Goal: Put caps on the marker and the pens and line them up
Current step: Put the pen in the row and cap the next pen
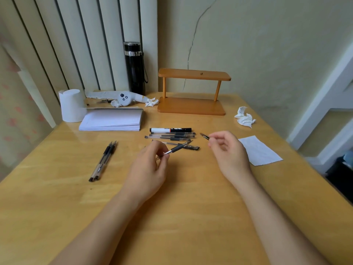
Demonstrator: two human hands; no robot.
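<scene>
My left hand (150, 165) grips a clear gel pen with a black grip (176, 149) by its rear end, its uncapped tip pointing up and right. My right hand (228, 150) pinches a small dark pen cap (204, 136) between thumb and finger, a short way right of the pen's tip. Behind my hands a white and black marker (170, 129) lies crosswise. Several clear pens (170, 136) lie in a row just below it. A black cap (193, 148) rests beside them. Two capped pens (102, 162) lie side by side at the left.
A stack of white paper (112, 120), a toilet paper roll (71, 106), a black flask (134, 67) and a wooden shelf stand (193, 106) sit at the back. Crumpled tissues (245, 117) and a white paper sheet (259, 151) lie at the right.
</scene>
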